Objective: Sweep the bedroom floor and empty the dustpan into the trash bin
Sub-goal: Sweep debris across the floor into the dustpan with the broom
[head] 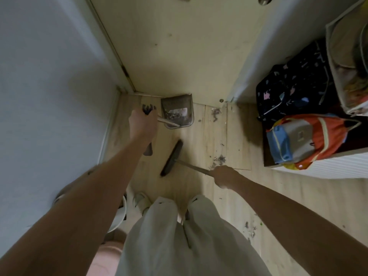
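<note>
A grey dustpan [177, 110] rests on the wooden floor against the foot of a closed door, with dust and scraps inside. My left hand [141, 124] grips the top of its long handle. My right hand [224, 176] is closed around the thin broom handle. The dark broom head [171, 158] lies on the floor between my hands, just in front of the dustpan. Clumps of dust and debris [218, 159] lie to the right of the broom head, and more dust [215, 114] sits near the door's bottom edge.
The cream door [179, 46] stands ahead and a pale wall [49, 86] is on the left. A low shelf on the right holds a dark patterned bag [292, 86] and an orange and grey backpack [306, 140]. More scraps [251, 229] lie by my right leg.
</note>
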Tool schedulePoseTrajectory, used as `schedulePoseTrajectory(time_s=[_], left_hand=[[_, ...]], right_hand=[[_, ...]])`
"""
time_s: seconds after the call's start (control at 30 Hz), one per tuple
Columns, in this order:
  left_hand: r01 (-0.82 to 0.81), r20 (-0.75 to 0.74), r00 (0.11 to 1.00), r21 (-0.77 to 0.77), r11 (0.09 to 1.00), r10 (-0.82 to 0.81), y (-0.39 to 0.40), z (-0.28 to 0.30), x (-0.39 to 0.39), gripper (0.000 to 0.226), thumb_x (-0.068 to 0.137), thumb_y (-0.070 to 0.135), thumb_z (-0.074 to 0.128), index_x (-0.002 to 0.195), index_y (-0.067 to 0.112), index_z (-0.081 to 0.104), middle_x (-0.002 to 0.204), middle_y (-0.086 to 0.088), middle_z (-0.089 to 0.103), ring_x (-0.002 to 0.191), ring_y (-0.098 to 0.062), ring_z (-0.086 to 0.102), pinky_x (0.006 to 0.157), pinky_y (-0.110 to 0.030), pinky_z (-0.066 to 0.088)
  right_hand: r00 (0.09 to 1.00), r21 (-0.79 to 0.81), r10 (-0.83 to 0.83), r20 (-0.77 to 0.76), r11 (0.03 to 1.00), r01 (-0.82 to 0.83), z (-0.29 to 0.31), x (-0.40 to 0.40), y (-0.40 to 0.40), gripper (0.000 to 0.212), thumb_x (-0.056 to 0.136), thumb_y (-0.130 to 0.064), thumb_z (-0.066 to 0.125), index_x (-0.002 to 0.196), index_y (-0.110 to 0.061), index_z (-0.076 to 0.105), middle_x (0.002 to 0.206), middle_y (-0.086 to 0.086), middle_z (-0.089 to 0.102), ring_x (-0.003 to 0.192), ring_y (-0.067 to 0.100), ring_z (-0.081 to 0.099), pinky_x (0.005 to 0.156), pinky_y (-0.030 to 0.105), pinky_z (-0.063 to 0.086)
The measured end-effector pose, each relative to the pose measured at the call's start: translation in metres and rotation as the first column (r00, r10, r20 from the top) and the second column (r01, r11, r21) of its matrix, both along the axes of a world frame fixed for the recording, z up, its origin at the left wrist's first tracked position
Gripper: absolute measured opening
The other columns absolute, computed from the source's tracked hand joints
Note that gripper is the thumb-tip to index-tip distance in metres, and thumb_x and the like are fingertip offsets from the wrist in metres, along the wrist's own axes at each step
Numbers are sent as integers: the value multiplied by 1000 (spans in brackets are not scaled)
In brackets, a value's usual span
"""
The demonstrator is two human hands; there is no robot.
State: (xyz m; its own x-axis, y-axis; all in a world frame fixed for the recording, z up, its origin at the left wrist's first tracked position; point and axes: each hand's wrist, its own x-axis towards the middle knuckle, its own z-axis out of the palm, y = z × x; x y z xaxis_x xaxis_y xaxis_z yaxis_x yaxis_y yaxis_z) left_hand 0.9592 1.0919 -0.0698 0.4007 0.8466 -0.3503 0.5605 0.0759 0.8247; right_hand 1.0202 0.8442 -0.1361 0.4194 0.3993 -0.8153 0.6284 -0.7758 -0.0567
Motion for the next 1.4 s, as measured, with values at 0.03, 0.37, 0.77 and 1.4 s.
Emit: schedulePoseTrajectory(time_s=[0.03,0.37,0.77,1.4], left_hand=[[-3,4,1000,-3,1000,3,-6,-2,0,16,83,23,55,74,10,57,71,-8,57,61,-23,51,56,-33,40],[-22,-53,998,-45,999,20,-36,-13,6,18,83,26,55,70,14,59,66,-6,57,59,-22,52,57,-35,43],[84,-106,991,-4,996,-84,-63,-11,37,27,86,17,54,60,12,50,63,-12,51,62,-24,52,57,-35,41],[61,-72,995,-21,998,-62,-46,-1,50,24,85,21,56,62,18,51,73,-13,59,64,-26,54,61,-37,44]], right_hand=[[999,-4,49,1,999,-49,-9,-4,5,39,93,-3,39,128,-11,55,107,6,62,81,18,59,55,23,45],[996,-125,-59,69,990,68,-26,2,-67,33,97,-14,39,126,-13,56,111,4,63,95,19,64,79,30,51],[959,-59,-266,103,960,272,8,20,-107,29,95,-13,42,122,-12,54,110,4,63,90,19,61,72,27,47],[916,-110,-396,64,910,400,23,51,-136,28,95,-12,45,121,-8,55,78,-1,51,69,13,55,55,20,44]])
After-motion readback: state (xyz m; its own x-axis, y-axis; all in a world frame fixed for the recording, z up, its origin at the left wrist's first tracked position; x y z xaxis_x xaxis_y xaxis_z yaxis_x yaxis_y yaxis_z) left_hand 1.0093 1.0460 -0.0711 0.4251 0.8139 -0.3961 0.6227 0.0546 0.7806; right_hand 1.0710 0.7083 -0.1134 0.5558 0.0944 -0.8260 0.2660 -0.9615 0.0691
